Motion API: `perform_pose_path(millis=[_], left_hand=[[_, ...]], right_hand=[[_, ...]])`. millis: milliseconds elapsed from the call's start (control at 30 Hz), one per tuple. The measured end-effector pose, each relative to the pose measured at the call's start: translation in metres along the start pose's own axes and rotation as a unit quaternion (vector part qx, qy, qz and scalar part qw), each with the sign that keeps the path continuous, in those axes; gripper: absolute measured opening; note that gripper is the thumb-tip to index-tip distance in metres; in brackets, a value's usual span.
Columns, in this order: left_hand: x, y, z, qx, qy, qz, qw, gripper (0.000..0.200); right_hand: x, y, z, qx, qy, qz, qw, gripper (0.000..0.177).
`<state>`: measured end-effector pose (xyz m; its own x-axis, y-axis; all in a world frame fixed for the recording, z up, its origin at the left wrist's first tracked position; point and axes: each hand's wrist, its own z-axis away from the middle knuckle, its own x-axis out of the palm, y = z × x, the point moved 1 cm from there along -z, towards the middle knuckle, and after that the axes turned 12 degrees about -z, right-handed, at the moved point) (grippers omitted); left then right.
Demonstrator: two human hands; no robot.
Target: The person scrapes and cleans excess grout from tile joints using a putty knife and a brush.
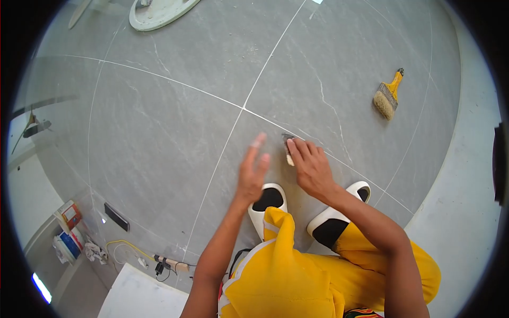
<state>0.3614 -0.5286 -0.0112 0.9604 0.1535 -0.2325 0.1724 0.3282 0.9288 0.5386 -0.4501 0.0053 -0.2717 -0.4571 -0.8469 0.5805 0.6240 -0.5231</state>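
My right hand (314, 168) is closed on a small scraper (288, 150), which has a dark edge at the top and a pale lower end. Its edge rests on the grey tiled floor (286, 95), close to a white joint line; the fingers cover part of the tool. To the left, my left hand (253, 172) hovers over the floor with fingers apart and nothing in them, slightly blurred. Both hands are just ahead of the white-and-black slippers (268, 204) on my feet.
A yellow-handled brush (388, 96) lies at the right. At the upper left is a pale round lid or tray (154, 24). A phone (116, 217), a power strip (170, 263) with cables and several boxes (68, 233) are at the lower left.
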Motion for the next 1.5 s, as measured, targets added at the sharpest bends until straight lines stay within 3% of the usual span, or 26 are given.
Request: perform_pose_path(millis=[33,100,200,300,400,567,667,867,1067,1200,1333,1367,1500], left_hand=[[-0.034,-0.017,-0.009,0.032,0.102,-0.151,0.983,0.056],[-0.11,-0.05,-0.025,0.043,0.258,-0.302,0.917,0.055],[-0.201,-0.1,-0.04,0.037,0.371,-0.45,0.811,0.055],[-0.236,-0.126,-0.043,0.01,0.391,-0.523,0.757,0.058],[-0.226,-0.125,-0.046,-0.016,0.38,-0.575,0.724,0.059],[-0.232,-0.128,-0.045,0.004,0.394,-0.549,0.737,0.058],[-0.233,-0.131,-0.045,0.008,0.392,-0.551,0.737,0.057],[-0.233,-0.13,-0.045,0.012,0.39,-0.555,0.735,0.055],[-0.233,-0.129,-0.045,0.007,0.389,-0.556,0.735,0.054],[-0.233,-0.131,-0.045,0.01,0.392,-0.553,0.735,0.054],[-0.233,-0.129,-0.046,0.017,0.395,-0.556,0.731,0.055],[-0.232,-0.13,-0.046,0.013,0.396,-0.561,0.727,0.055],[-0.233,-0.128,-0.046,0.022,0.389,-0.548,0.74,0.054]], right_hand=[[0.015,-0.004,-0.008,-0.008,0.03,0.019,0.999,0.051],[0.039,-0.01,-0.025,-0.013,0.064,0.05,0.997,0.05],[0.054,-0.019,-0.038,-0.001,0.086,0.072,0.994,0.049],[0.06,-0.021,-0.032,0.006,0.102,0.068,0.992,0.048],[0.056,-0.027,-0.02,-0.005,0.095,0.07,0.993,0.048],[0.057,-0.04,-0.01,-0.039,0.06,0.063,0.995,0.046],[0.051,-0.032,-0.013,-0.025,0.095,0.039,0.994,0.046],[0.057,-0.014,-0.049,0.086,0.145,0.041,0.985,0.048],[0.072,-0.069,-0.029,0.01,0.059,-0.034,0.998,0.047],[0.068,-0.038,-0.048,0.064,0.128,0.017,0.99,0.047],[0.071,-0.039,-0.042,0.025,0.11,0.043,0.993,0.048],[0.071,-0.028,-0.05,0.071,0.119,0.034,0.99,0.049],[0.07,-0.035,-0.045,0.049,0.089,0.042,0.994,0.05]])
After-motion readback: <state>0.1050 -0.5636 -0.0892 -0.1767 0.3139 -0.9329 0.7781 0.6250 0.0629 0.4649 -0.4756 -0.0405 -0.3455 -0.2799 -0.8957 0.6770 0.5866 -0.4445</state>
